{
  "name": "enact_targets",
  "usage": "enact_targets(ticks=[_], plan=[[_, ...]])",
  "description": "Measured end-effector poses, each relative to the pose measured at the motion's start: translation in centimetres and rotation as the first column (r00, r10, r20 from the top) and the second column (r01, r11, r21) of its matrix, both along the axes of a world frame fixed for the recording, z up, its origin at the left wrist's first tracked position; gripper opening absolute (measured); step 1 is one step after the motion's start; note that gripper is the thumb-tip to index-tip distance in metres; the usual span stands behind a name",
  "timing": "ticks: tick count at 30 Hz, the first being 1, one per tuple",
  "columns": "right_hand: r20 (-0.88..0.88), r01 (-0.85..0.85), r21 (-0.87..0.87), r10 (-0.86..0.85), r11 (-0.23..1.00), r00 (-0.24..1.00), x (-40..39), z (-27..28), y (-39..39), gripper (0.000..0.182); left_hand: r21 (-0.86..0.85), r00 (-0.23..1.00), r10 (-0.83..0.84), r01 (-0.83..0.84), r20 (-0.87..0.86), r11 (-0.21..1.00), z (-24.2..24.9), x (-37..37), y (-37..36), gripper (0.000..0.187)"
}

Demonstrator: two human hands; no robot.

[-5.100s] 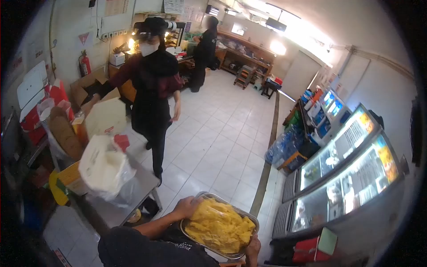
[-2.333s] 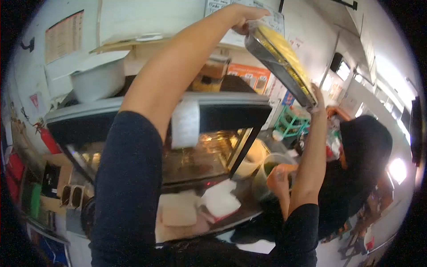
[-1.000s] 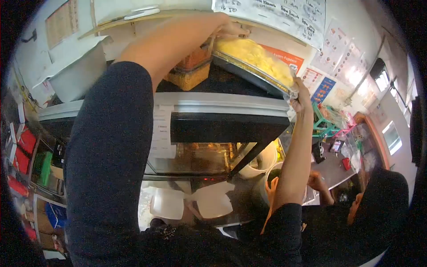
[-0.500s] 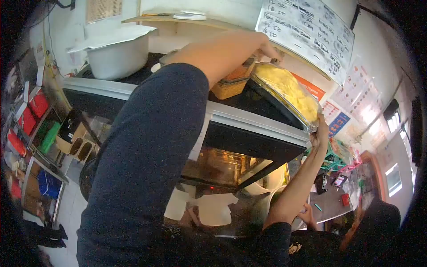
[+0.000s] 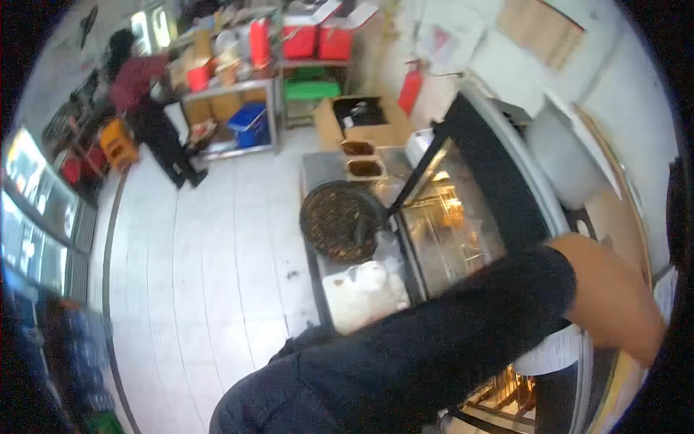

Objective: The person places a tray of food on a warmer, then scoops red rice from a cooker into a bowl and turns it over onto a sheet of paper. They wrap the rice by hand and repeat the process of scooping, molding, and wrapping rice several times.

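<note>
My left arm, in a dark sleeve (image 5: 434,325), stretches across to the right side over the front of the black oven (image 5: 499,181). Its bare forearm (image 5: 611,293) runs to the dark edge of the picture, where my left hand is cut off. My right hand is outside the frame. Behind the oven's glass (image 5: 452,217) there are lit metal racks. A large grey pot (image 5: 567,155) stands on the oven top, near the forearm.
A round dark pan (image 5: 343,222) and a white bag (image 5: 369,286) are on the counter left of the oven. Beyond are a cardboard box (image 5: 329,126), a blue crate (image 5: 249,124) and white floor tiles (image 5: 217,267). At the back left stands another person (image 5: 141,90).
The view has swung left, towards the room. The tray of yellow food, the whiteboard and both my hands have left the frame. The round pan and another person now show.
</note>
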State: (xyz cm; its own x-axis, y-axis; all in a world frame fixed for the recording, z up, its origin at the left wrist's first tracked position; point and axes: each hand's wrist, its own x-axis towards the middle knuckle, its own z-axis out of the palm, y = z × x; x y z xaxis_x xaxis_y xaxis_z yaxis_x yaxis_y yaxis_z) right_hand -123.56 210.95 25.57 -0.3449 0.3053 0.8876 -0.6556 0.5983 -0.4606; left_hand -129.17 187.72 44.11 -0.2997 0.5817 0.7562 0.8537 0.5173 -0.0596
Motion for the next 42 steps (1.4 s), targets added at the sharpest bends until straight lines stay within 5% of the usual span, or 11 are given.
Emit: enact_targets(ticks=[6,8,10,13,14,15,19,25,30,33,42], plan=[[0.095,-0.359,-0.063,0.364,0.931,0.927,5.6,-5.9,-7.4,0.031,-0.126,0.981,-0.086,0.065,-0.174,0.990,-11.8,21.0,-5.8,0.044],[0.174,-0.512,-0.098,0.521,0.853,0.836,7.0,-7.7,-9.6,0.032,0.159,0.976,-0.185,0.166,0.114,0.973,-20.2,25.0,-9.1,0.042],[0.282,-0.655,-0.161,0.670,0.739,0.687,9.2,-9.9,-12.0,0.033,0.254,0.736,0.083,-0.335,0.671,0.907,-30.2,31.4,-13.0,0.046],[0.480,-0.788,-0.245,0.776,0.565,0.408,14.1,-13.4,-17.8,0.033,-0.358,-0.254,0.683,-0.934,0.685,0.013,-48.8,48.0,-17.1,0.053],[0.557,-0.812,-0.267,0.770,0.519,0.310,15.4,-14.8,-20.1,0.031,-0.865,-0.757,0.444,-0.492,0.480,0.097,-43.5,53.6,-18.2,0.052],[0.632,-0.827,-0.280,0.742,0.487,0.223,17.5,-16.6,-22.0,0.029,-0.899,-0.857,0.276,-0.397,0.436,0.186,-44.1,60.5,-18.8,0.055],[0.863,-0.976,-0.119,0.468,-0.180,-0.191,29.0,-15.8,-33.5,0.020,-0.905,-0.906,-0.045,-0.422,0.420,0.043,-46.6,79.6,-22.1,0.060],[0.973,-0.652,-0.204,-0.077,-0.730,-0.218,51.6,-17.7,-53.2,0.036,-0.658,-0.659,-0.033,-0.745,0.751,-0.107,-50.1,93.1,-30.4,0.074],[0.989,-0.704,-0.118,-0.146,-0.700,-0.020,63.9,-21.4,-65.1,0.046,-0.632,-0.630,-0.120,-0.774,0.767,0.027,-53.5,103.1,-39.5,0.073],[0.957,-0.630,-0.289,-0.239,-0.721,-0.165,68.2,-22.9,-71.8,0.048,-0.471,-0.465,-0.097,-0.881,0.880,-0.049,-53.0,108.5,-47.3,0.069],[0.971,-0.576,-0.114,-0.215,-0.809,0.109,79.6,-33.9,-104.2,0.043,-0.671,-0.624,-0.254,-0.650,0.739,-0.355,-58.6,126.3,-70.2,0.065]])
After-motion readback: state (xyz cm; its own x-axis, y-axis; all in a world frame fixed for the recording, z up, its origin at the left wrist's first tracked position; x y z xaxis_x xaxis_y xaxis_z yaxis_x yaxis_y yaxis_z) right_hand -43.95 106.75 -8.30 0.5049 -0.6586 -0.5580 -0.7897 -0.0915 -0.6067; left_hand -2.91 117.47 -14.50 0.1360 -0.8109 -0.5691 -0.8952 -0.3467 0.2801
